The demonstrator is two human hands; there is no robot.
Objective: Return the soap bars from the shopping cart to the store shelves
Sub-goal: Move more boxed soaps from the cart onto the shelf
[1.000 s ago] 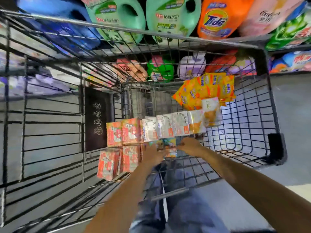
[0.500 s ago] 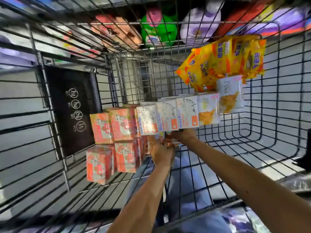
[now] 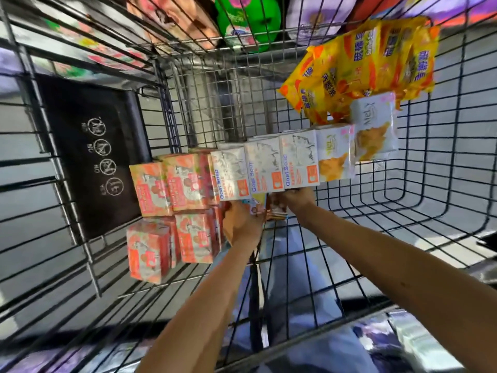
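inside the wire shopping cart, i take the row of three white goat soap boxes as my mark. just below that row the two hands meet. the left hand sits under the leftmost white box, its fingers curled round small colourful soap packs. the right hand sits under the rightmost white box, fingers closed on the same little bundle from the other side. the blur stops me counting the packs or making out the fingertips.

touching the row on its left stand pink-orange soap boxes. a lower stack of pink-orange boxes sits below and left of the row. touching the row on its right is a white-and-yellow soap pack, and a second white-and-yellow pack sits beside that one, a little higher. up and right of the row lie yellow-orange bags, resting against the second pack.

well left of the row hangs a black flap with round warning icons. above the row, beyond the cart's end mesh, i see a green bottle and a lavender bottle. below the row, through the cart wires, blue jeans show.
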